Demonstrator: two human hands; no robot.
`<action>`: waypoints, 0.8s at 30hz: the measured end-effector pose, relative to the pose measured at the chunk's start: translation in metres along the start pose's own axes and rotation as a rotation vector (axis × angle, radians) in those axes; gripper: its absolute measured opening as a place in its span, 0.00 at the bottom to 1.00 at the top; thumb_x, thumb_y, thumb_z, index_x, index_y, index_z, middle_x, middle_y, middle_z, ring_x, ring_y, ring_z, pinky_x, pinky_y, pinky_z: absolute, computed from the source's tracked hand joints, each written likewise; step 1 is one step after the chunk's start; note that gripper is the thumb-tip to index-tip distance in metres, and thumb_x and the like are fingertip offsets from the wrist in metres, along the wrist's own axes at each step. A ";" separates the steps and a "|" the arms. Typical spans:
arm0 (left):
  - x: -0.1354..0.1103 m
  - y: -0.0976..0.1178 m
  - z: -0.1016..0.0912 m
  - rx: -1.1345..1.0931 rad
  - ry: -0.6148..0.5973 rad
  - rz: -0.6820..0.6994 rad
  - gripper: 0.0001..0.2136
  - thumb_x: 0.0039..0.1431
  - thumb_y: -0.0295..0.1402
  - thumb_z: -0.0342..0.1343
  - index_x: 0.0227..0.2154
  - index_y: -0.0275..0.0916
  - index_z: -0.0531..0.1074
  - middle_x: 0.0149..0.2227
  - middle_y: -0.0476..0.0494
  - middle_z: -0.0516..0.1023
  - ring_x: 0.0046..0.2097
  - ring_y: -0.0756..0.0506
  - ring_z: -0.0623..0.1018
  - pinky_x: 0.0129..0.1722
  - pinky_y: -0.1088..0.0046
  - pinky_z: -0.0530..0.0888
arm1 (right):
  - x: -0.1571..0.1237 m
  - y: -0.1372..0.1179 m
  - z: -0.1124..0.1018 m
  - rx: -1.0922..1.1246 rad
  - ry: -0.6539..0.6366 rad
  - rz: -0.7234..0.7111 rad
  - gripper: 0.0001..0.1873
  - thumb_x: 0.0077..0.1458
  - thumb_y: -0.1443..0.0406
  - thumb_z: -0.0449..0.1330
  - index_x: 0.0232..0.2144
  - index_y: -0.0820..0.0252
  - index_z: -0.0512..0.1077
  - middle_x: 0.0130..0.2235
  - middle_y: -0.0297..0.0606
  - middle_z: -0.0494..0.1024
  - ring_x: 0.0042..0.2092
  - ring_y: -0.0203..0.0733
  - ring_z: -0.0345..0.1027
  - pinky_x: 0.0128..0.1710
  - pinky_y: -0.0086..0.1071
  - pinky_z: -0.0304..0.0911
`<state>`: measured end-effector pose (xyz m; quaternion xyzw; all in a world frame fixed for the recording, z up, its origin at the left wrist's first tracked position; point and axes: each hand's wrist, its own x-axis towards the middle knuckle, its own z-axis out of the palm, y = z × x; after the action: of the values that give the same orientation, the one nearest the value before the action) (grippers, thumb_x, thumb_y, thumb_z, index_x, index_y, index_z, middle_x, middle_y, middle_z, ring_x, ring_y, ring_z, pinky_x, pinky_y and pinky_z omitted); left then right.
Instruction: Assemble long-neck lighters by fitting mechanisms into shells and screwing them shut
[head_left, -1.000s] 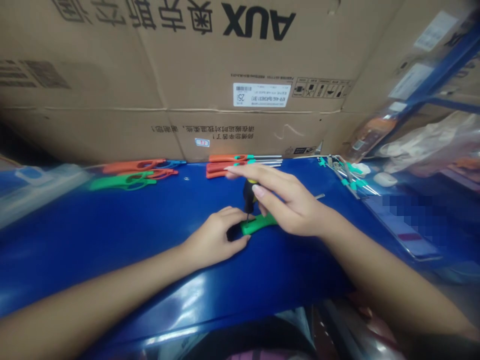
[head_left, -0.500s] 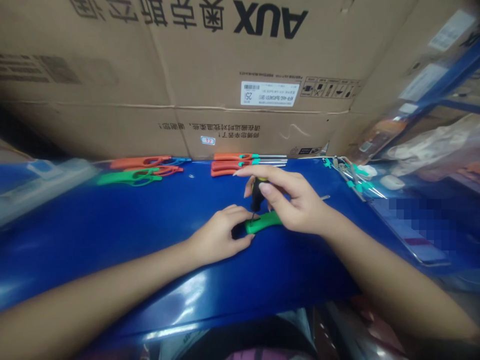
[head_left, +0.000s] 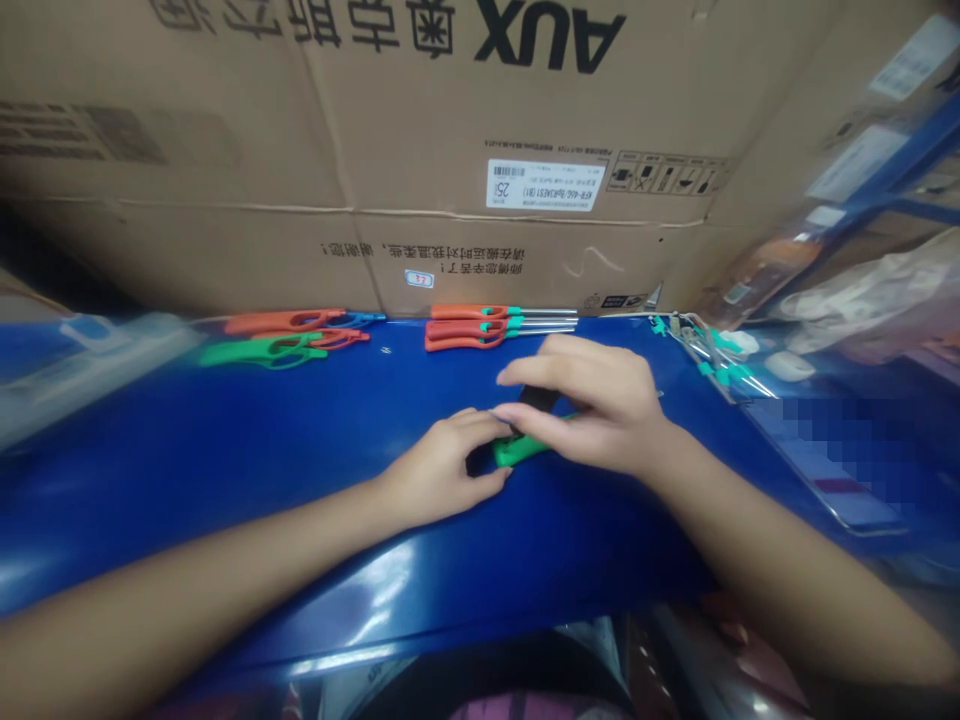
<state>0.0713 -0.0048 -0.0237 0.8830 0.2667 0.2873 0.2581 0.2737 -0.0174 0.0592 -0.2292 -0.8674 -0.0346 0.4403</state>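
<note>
My left hand (head_left: 450, 465) is closed on the left end of a green lighter handle (head_left: 523, 450), thumb on the near side and fingers on the far side. The handle lies on the blue tabletop, its right part hidden under my right hand (head_left: 600, 400). Between the curled thumb and fingers of that right hand is the black grip of a screwdriver (head_left: 538, 402), tilted low over the handle. Its tip cannot be made out.
Orange-red stick lighters with metal tubes (head_left: 469, 328) lie along the back, beside a cardboard box (head_left: 420, 240). Orange and green handle shells (head_left: 259, 350) are at the left. Metal tubes with teal parts (head_left: 720, 365), a phone (head_left: 840, 480) and a plastic container (head_left: 90, 375) flank the table.
My right hand has come down and slightly right. The screwdriver, upright on the green handle before, is now lower, tilted and mostly covered by the fingers. My left hand stays in place.
</note>
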 end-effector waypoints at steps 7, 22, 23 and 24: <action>0.000 0.001 -0.002 -0.028 -0.031 -0.025 0.13 0.58 0.29 0.61 0.46 0.38 0.76 0.45 0.41 0.80 0.48 0.41 0.78 0.50 0.63 0.75 | 0.001 -0.004 -0.005 0.228 -0.171 0.111 0.19 0.67 0.70 0.50 0.57 0.66 0.69 0.47 0.44 0.80 0.45 0.36 0.74 0.47 0.30 0.69; -0.001 0.003 -0.002 -0.012 -0.005 -0.020 0.16 0.57 0.29 0.62 0.49 0.37 0.76 0.45 0.41 0.80 0.47 0.42 0.79 0.50 0.64 0.76 | 0.004 0.006 -0.015 0.155 -0.090 0.098 0.13 0.62 0.69 0.60 0.48 0.58 0.77 0.42 0.38 0.83 0.42 0.37 0.76 0.45 0.31 0.71; -0.001 0.003 -0.002 -0.014 -0.001 -0.016 0.16 0.56 0.29 0.62 0.48 0.37 0.76 0.45 0.41 0.80 0.47 0.42 0.79 0.50 0.63 0.76 | 0.003 0.006 -0.015 0.091 -0.068 0.075 0.10 0.61 0.67 0.62 0.45 0.59 0.78 0.40 0.38 0.83 0.40 0.37 0.76 0.43 0.30 0.71; -0.001 0.003 -0.002 -0.015 0.002 -0.012 0.16 0.56 0.29 0.62 0.48 0.37 0.75 0.45 0.41 0.81 0.47 0.42 0.79 0.50 0.63 0.76 | 0.003 0.007 -0.016 0.034 -0.063 0.056 0.10 0.60 0.65 0.64 0.44 0.59 0.78 0.39 0.39 0.83 0.39 0.38 0.77 0.42 0.30 0.71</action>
<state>0.0707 -0.0071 -0.0211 0.8791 0.2700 0.2885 0.2665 0.2872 -0.0138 0.0703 -0.2467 -0.8746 -0.0002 0.4174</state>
